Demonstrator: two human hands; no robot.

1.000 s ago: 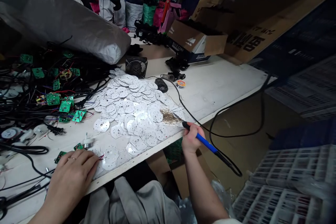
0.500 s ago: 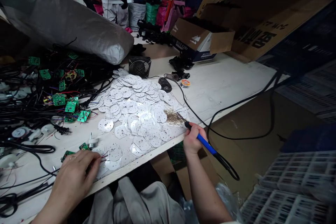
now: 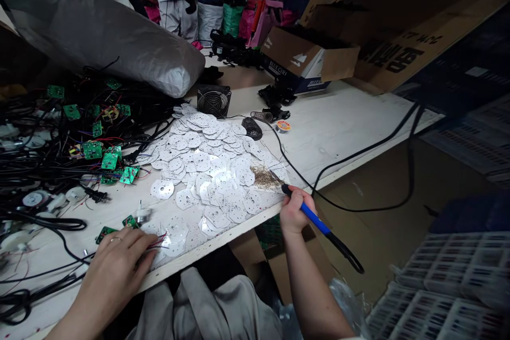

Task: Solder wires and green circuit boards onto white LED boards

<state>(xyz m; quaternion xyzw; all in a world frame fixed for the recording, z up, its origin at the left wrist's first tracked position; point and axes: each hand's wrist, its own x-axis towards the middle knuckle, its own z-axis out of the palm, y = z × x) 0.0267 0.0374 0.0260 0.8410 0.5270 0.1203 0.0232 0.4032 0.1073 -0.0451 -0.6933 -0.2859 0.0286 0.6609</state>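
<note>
My right hand (image 3: 295, 210) is closed around the blue-handled soldering iron (image 3: 319, 226), its tip at a brown flux patch (image 3: 263, 178) at 3 o'clock on the pile of white LED discs (image 3: 207, 180) on the table (image 3: 338, 133). My left hand (image 3: 113, 281) lies at 7 o'clock; I cannot tell whether it pinches the red wires (image 3: 157, 241). The discs should be light and stiff, best lifted by their rims.

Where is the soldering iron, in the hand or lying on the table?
In the hand: the right hand grips the soldering iron by its blue handle, tip near brown residue.
</note>
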